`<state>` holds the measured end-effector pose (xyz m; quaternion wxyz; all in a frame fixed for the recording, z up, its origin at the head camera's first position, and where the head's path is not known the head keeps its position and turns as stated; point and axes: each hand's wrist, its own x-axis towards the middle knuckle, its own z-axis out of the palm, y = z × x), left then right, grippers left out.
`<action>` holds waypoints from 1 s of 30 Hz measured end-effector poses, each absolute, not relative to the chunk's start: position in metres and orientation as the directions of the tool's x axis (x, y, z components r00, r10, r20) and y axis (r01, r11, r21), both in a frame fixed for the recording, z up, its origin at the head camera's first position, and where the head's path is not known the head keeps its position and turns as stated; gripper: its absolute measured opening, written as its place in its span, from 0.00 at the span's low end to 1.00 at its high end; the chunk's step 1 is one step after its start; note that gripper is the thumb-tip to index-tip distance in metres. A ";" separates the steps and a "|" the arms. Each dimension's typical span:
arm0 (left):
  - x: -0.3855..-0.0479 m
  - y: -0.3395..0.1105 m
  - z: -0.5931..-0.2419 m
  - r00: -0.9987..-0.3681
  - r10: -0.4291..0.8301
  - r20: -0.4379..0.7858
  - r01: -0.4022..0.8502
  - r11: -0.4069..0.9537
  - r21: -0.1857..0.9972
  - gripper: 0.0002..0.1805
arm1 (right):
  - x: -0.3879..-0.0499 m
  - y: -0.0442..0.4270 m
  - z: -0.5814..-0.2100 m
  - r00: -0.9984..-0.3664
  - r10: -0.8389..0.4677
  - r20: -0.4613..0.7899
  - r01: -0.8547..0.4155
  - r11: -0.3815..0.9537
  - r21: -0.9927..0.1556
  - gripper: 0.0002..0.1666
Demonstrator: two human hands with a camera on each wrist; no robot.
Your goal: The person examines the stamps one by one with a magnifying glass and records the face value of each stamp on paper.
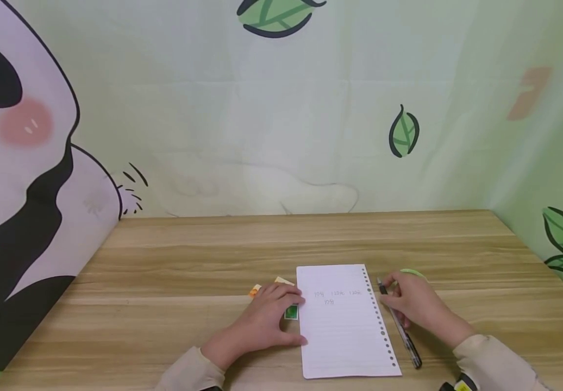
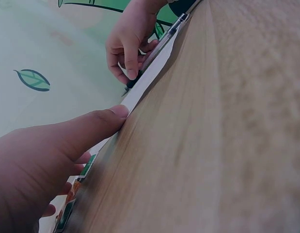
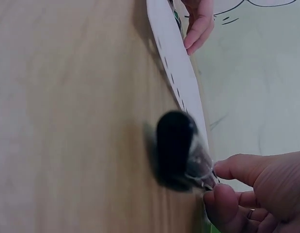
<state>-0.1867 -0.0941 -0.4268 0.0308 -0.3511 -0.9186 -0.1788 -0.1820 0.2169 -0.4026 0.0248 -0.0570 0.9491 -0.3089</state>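
A white lined sheet of paper [image 1: 342, 339] with punched holes along its right side lies on the table, bearing a few handwritten marks. My left hand [image 1: 273, 317] rests at its left edge, thumb and fingers loosely spread and touching it. Small printed cards or stickers, one green [image 1: 291, 312] and one orange [image 1: 254, 291], lie partly hidden under that hand. To the right of the sheet, my right hand [image 1: 416, 301] pinches a clear-barrelled black pen [image 1: 404, 334] near its tip end. The pen's black end [image 3: 174, 145] looms close in the right wrist view.
The wooden table [image 1: 188, 255] runs back to a printed cloth backdrop [image 1: 281, 125] with leaves and a panda [image 1: 12, 163]. A thin green curved thing [image 1: 414, 272] shows just behind my right hand; its kind is unclear.
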 end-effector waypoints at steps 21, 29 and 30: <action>-0.188 -0.094 -0.421 -0.756 0.629 0.182 0.649 0.683 0.333 0.34 | -0.178 0.239 -0.376 -0.993 -0.119 0.016 -0.104 0.791 -0.602 0.19; -0.198 -0.100 -0.418 -0.757 0.572 0.317 0.654 0.661 0.369 0.28 | -0.176 0.253 -0.367 -0.993 -0.107 0.049 -0.116 0.806 -0.581 0.20; -0.200 -0.101 -0.419 -0.758 0.558 0.337 0.652 0.662 0.370 0.27 | -0.176 0.254 -0.367 -0.992 -0.110 0.055 -0.122 0.811 -0.573 0.20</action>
